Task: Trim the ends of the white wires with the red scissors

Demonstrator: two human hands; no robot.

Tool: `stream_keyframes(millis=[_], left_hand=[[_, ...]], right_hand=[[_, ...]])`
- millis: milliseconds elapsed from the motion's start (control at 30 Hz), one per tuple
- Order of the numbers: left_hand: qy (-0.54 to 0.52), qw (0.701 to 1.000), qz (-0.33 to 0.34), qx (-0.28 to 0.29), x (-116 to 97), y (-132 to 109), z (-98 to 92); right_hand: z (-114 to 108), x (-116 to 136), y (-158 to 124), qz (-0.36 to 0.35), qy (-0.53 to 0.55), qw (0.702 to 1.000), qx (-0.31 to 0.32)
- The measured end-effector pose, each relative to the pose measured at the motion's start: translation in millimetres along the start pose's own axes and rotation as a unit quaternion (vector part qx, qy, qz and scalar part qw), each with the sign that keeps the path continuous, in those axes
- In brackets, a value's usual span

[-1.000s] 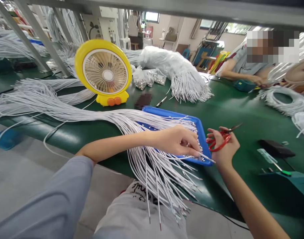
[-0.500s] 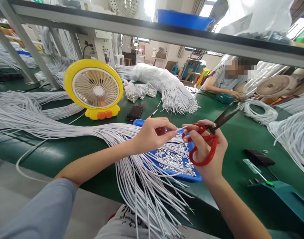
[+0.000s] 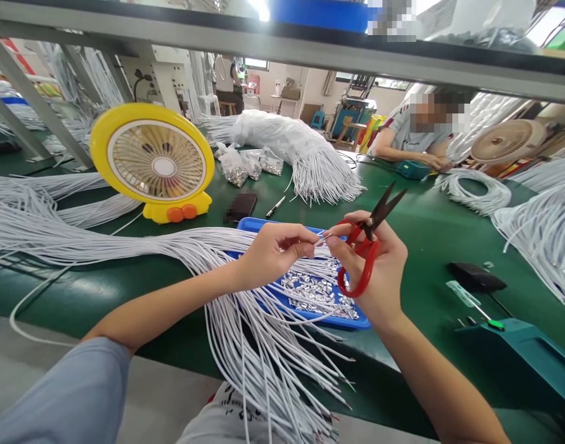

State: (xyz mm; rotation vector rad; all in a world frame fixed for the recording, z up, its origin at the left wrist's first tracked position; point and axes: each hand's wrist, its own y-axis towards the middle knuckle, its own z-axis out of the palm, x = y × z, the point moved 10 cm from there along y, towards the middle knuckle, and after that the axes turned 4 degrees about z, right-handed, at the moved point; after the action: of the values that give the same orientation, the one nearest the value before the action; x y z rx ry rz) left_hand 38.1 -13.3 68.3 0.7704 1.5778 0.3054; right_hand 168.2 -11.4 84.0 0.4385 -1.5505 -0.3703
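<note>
My left hand (image 3: pixel 282 251) pinches the end of a white cable (image 3: pixel 320 240) between thumb and fingertips. Red-handled scissors (image 3: pixel 366 246) rest in my right hand (image 3: pixel 379 271), their dark blades parted and pointing up and away. The right thumb and forefinger meet at the tip of the same cable, close to the left fingertips. Beneath both hands lies a blue tray (image 3: pixel 326 322) with many small silvery metal pieces (image 3: pixel 310 288) in it. A thick bundle of white cables (image 3: pixel 236 308) runs in from the left, passes under my left forearm and fans out over the table edge.
A yellow fan (image 3: pixel 153 163) stands at the left. Behind the tray are a pen (image 3: pixel 276 206), a dark phone-like object (image 3: pixel 242 206) and small bags of parts (image 3: pixel 239 168). A teal machine (image 3: pixel 523 351) sits at right; a co-worker (image 3: pixel 414 135) sits across the table.
My right fingers have closed in on the cable tip, and the scissors have turned more upright. The whole view has shifted slightly.
</note>
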Motion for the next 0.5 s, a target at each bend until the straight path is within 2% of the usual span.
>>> stream_keyframes(millis=[267,367,500], left_hand=[[0.067,0.996,0.035,-0.043,-4,-4,-3.0],[0.053,0.995,0.048,-0.071,-9,-4,-10.0],[0.002,0.994,0.03,-0.103,-13,-2,-21.6]], right_hand=[[4,4,-6,-0.017,-0.016,1.0,-0.015],[11,1,-10,-0.017,-0.036,0.999,0.005],[17,-4,-13,-0.027,-0.073,0.997,0.027]])
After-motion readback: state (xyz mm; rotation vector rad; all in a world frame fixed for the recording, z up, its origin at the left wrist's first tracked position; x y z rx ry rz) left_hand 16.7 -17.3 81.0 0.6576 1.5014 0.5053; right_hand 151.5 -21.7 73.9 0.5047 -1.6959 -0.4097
